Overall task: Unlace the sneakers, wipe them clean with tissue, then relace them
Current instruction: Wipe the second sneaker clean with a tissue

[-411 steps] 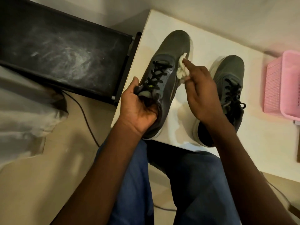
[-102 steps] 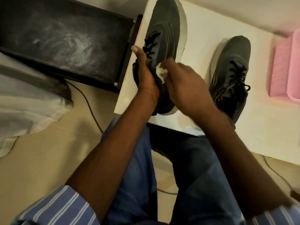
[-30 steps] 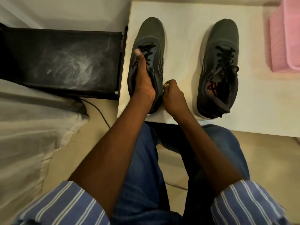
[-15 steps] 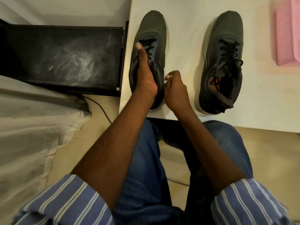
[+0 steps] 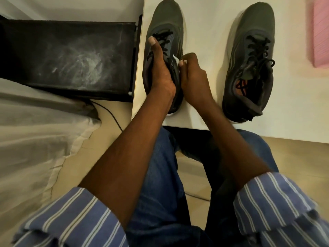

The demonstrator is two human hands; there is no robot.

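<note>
White table (image 5: 204,24), left hand (image 5: 161,75) gripping sneaker (image 5: 167,20)

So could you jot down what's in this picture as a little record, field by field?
Surface: white table
Left shoe: dark grey laced sneaker, standing on the table near its left edge
Left hand: left hand grips that sneaker over its collar, thumb on the black laces
Right hand: right hand pinches a small white tissue wad against the sneaker's side
Right shoe: second dark grey laced sneaker, untouched, apart from both hands
Also: pink plastic basket at the table's right; dusty black box left of the table
</note>
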